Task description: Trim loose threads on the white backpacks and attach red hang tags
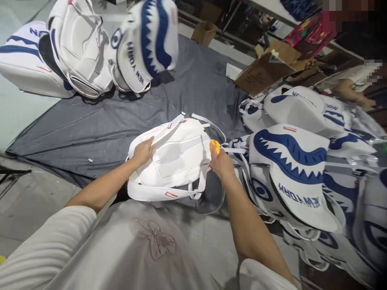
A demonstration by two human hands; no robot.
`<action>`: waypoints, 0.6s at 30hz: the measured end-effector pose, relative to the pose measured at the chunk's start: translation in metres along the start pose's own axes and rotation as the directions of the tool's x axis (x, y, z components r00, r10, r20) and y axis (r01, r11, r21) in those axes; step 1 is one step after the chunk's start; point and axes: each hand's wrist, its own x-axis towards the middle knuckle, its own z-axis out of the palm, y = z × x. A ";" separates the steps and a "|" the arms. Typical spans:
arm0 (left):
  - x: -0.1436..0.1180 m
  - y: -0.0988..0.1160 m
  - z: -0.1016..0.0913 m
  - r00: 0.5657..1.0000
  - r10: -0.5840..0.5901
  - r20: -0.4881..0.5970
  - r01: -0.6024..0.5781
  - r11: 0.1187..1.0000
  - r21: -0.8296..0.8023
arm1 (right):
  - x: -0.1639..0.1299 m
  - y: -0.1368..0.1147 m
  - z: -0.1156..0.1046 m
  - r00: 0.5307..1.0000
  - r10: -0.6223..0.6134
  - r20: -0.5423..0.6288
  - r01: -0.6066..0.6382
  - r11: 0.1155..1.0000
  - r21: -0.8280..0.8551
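Note:
A white backpack (178, 159) lies in front of me on the dark sheet, its padded back panel and shoulder straps facing up. My left hand (143, 152) is closed on its edge by the upper shoulder strap. At the bag's right end, my right hand (222, 164) is wrapped round a small yellow-orange tool (215, 146), its kind mostly hidden by the fingers. Thin white webbing straps (208, 123) trail from the bag near that hand.
White and blue "New York" backpacks (290, 161) are piled at right; several more (130, 52) stand at upper left. Grey sheeting (193, 88) covers the work surface. An open cardboard box (260, 74) sits at the back right, near another person's arm (353, 92).

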 end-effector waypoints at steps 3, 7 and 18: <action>-0.004 0.000 -0.013 0.948 -0.102 0.302 0.255 0.810 -0.528 | -0.005 -0.019 0.014 0.983 -0.026 0.182 0.034 0.999 -0.042; 0.003 -0.010 -0.011 0.739 -0.306 0.600 0.670 0.428 -0.607 | -0.014 -0.025 0.018 0.976 -0.004 0.216 0.027 0.995 -0.101; 0.023 -0.023 0.005 0.579 -0.422 0.698 0.815 0.331 -0.476 | -0.012 -0.046 -0.001 0.910 -0.103 0.402 0.094 0.995 0.043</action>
